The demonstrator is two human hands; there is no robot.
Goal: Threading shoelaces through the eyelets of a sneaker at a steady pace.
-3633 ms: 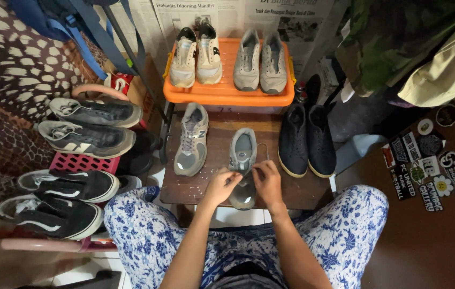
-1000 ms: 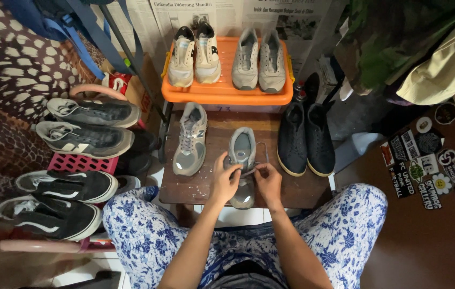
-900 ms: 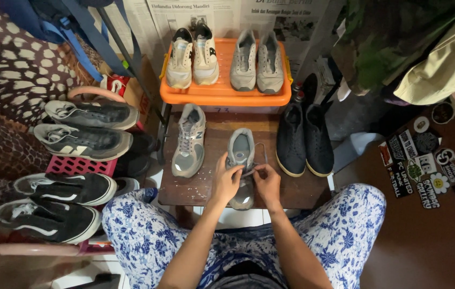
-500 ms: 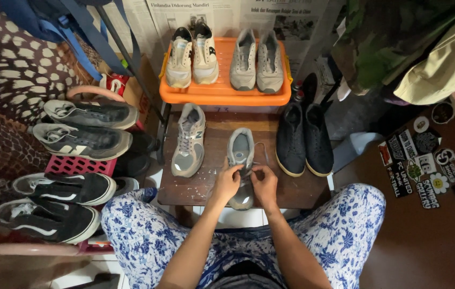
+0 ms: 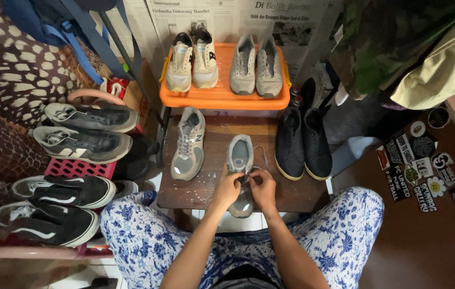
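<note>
Head view, single frame, looking straight down.

Item 1: grey lace-up sneaker with pale insole point(image 5: 240, 160), lower centre of the frame, on the dark brown wooden tabletop point(image 5: 211, 182) spattered with pale paint. Its long axis runs up and down the frame, heel opening toward the top, toe toward the person and reaching the near edge of the tabletop.

Item 2: left hand point(image 5: 226, 188), fingers curled and pinched over the laces at the sneaker's left flank, touching the shoe.

Item 3: right hand point(image 5: 263, 187), likewise closed on a thin grey lace point(image 5: 264, 158) that loops out to the right of the shoe. The two hands meet over the shoe's middle, neither plainly nearer; the shoe lies directly ahead of and beneath both.

Item 4: matching grey sneaker with laces in place point(image 5: 188, 143), just left of the first, parallel, apart from it.

Item 5: pair of black slip-on shoes point(image 5: 302, 143), right of centre on the same tabletop.

Item 6: orange plastic tray point(image 5: 222, 98), upper centre, bearing a cream-and-black pair and a grey pair.

Item 7: black and grey sneakers point(image 5: 80, 131) on a pink plastic rack, left side of the frame.

Item 8: knees in blue-and-white floral trousers point(image 5: 340, 225), bottom of the frame, either side of the tabletop.
</note>
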